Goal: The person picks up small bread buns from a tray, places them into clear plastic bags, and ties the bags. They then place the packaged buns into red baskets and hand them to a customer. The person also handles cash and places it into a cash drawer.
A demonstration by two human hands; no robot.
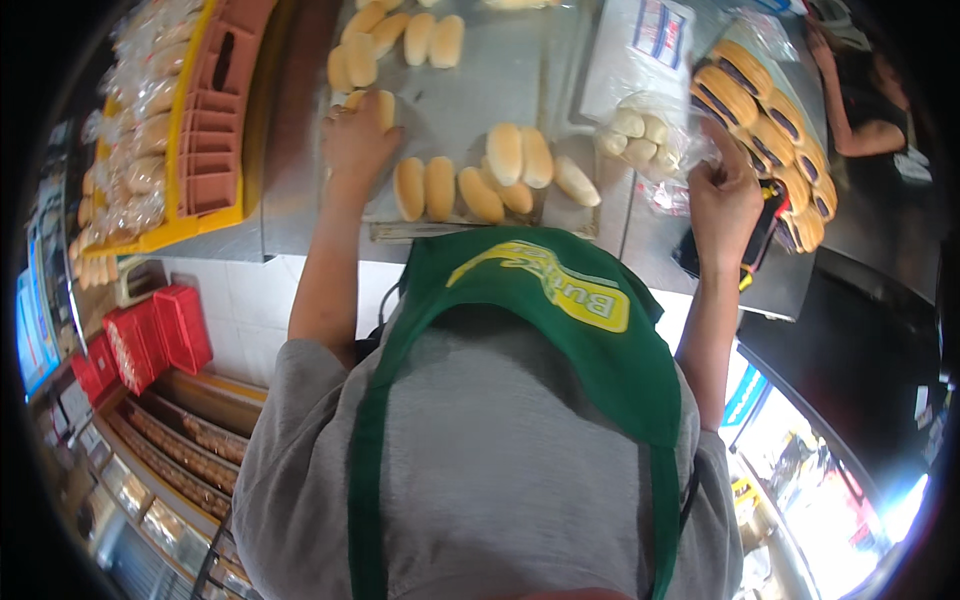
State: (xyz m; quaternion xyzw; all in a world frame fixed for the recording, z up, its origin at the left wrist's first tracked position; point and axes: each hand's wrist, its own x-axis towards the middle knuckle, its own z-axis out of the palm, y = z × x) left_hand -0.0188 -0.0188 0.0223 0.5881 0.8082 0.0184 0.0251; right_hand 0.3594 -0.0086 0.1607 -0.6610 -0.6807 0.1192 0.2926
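Note:
My left hand (360,145) is at the left side of a metal tray (470,110), its fingers closed around a golden bread roll (381,106). With pinched fingers, my right hand (726,190) grips the edge of a clear plastic bag (690,150). Several pale rolls (640,137) sit inside that bag. Along the tray's near edge lie several loose elongated rolls (440,188), two of them stacked on others (505,153). More rolls (433,40) are grouped at the tray's far left.
A stack of plastic bags (637,50) lies beyond the bagged rolls. Dark-filled breads (770,120) are piled at the right, beside a black and red item (768,225). Crates (215,120) with bagged bread stand at the left. Another person's arm (850,125) shows at far right.

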